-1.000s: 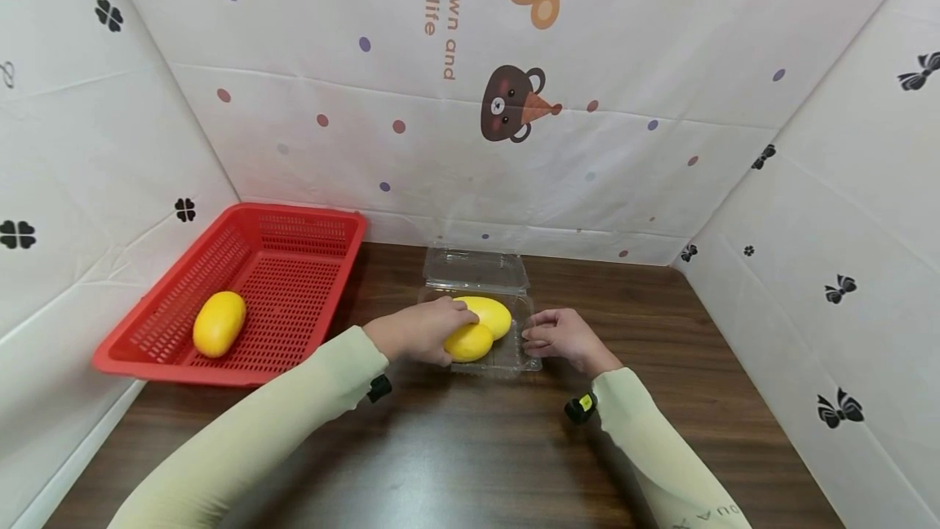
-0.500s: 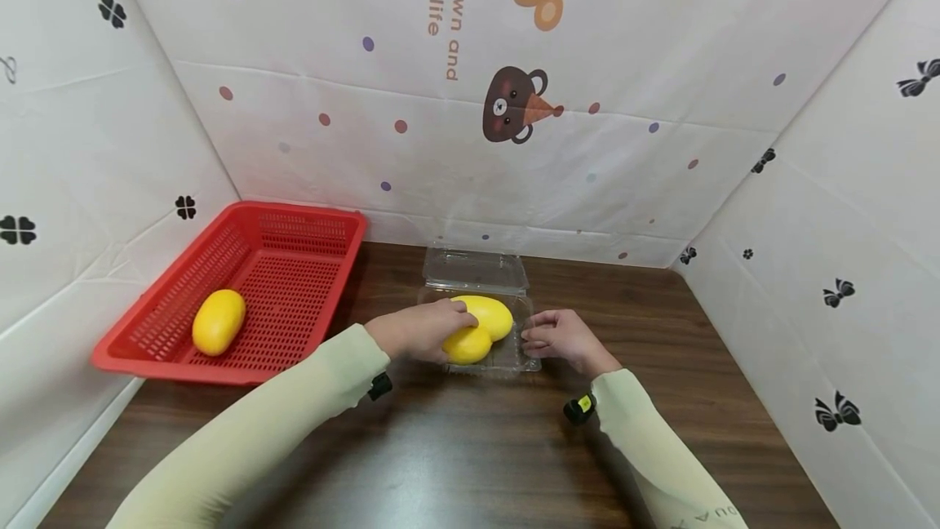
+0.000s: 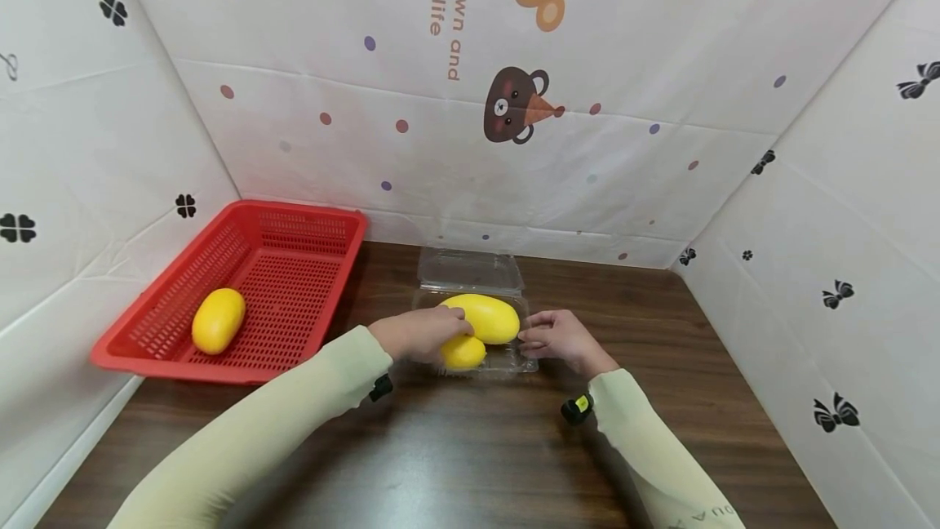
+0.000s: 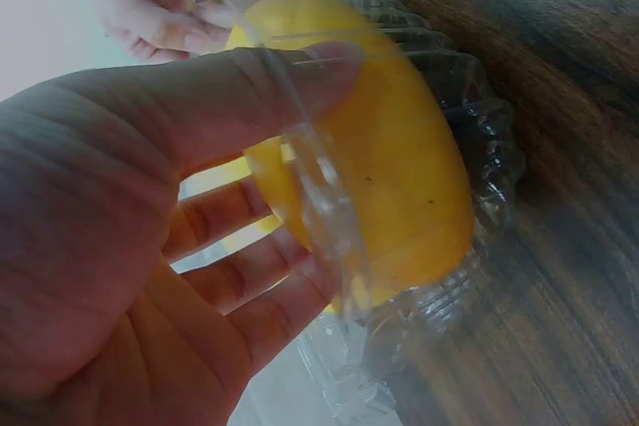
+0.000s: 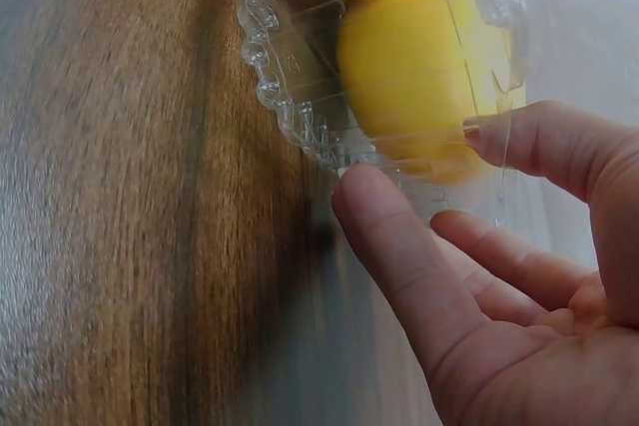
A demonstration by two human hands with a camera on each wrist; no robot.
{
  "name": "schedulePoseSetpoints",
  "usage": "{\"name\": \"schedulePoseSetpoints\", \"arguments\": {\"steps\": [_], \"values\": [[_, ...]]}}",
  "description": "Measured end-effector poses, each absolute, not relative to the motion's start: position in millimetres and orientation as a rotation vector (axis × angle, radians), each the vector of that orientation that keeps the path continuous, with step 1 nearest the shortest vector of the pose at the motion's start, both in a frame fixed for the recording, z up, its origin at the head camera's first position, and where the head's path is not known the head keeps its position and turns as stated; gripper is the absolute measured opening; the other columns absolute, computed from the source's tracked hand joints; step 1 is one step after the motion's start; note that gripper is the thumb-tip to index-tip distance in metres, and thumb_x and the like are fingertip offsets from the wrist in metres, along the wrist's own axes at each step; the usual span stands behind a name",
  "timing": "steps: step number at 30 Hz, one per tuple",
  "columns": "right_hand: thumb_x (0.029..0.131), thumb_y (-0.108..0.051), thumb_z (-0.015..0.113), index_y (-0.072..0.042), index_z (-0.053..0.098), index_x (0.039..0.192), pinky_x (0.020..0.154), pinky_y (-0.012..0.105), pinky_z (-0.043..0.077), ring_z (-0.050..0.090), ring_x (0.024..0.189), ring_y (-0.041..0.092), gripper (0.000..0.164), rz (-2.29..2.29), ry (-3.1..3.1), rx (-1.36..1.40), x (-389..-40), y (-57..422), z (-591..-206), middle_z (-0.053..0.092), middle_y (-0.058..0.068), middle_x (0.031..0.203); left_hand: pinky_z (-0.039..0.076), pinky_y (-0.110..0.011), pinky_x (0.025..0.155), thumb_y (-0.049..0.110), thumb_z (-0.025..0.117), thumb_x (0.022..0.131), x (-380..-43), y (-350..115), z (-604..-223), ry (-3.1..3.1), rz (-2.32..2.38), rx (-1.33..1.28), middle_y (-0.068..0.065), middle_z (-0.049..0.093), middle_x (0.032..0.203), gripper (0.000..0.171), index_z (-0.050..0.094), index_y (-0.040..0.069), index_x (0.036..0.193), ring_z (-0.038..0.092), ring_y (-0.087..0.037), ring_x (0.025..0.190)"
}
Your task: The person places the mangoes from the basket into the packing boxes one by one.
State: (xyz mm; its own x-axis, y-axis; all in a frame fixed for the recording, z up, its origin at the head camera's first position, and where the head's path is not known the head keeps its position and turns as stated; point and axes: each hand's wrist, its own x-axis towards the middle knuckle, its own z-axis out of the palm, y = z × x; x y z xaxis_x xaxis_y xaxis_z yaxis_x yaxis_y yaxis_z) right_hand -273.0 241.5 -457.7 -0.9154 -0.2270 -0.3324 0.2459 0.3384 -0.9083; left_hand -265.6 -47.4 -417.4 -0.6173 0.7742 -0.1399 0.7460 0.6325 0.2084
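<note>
A clear plastic clamshell box (image 3: pixel 505 359) stands at the back of the table with its lid (image 3: pixel 470 270) raised. Two yellow mangoes are in it: a farther one (image 3: pixel 490 318) lying crosswise, and a nearer one (image 3: pixel 464 352) at the front left. My left hand (image 3: pixel 426 333) grips the nearer mango, thumb on top in the left wrist view and fingers behind. In the right wrist view my right hand (image 5: pixel 519 276) holds the box's side, thumb over the rim and index fingertip against the lower edge.
A red slotted basket (image 3: pixel 301 300) stands to the left, with one yellow mango (image 3: pixel 219 322) inside. Patterned white sheets (image 3: pixel 441 162) wall the brown wooden table (image 3: pixel 441 447) at the back and both sides.
The farther mango has shifted right, toward my right hand. The nearer mango has moved slightly left and forward with my left hand, and the box has slid a little left.
</note>
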Motion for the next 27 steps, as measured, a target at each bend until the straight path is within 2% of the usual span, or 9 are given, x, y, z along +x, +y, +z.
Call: {"name": "schedulePoseSetpoints", "arguments": {"steps": [17,22,27], "values": [[0.095,-0.010,0.072,0.009,0.057,0.134,0.085,0.042,0.062,0.075,0.101,0.031,0.046,-1.577,2.228,-0.022,-274.9,239.1,-459.4,0.070,0.027,0.121,0.054,-0.032,0.092,0.015,0.088,0.081,-265.1,-53.5,-409.5,2.666,0.208,1.197,0.002,0.061,0.099,0.037,0.071,0.011,0.114,0.054,-0.015,0.089],[0.095,-0.009,0.071,0.009,0.058,0.133,0.085,0.042,0.062,0.075,0.101,0.032,0.044,-1.587,2.218,-0.003,-275.2,239.7,-460.3,0.070,0.027,0.120,0.055,-0.033,0.095,0.013,0.087,0.082,-262.9,-59.0,-406.4,2.675,0.225,1.186,0.000,0.066,0.104,0.038,0.072,0.010,0.116,0.057,-0.015,0.094],[0.095,-0.008,0.071,0.009,0.058,0.133,0.085,0.042,0.062,0.075,0.101,0.032,0.043,-1.591,2.214,0.000,-275.2,239.5,-461.3,0.070,0.027,0.120,0.053,-0.036,0.104,0.010,0.084,0.085,-262.0,-66.9,-401.8,2.677,0.301,1.135,-0.003,0.069,0.118,0.043,0.071,0.009,0.126,0.061,-0.018,0.107]]}}
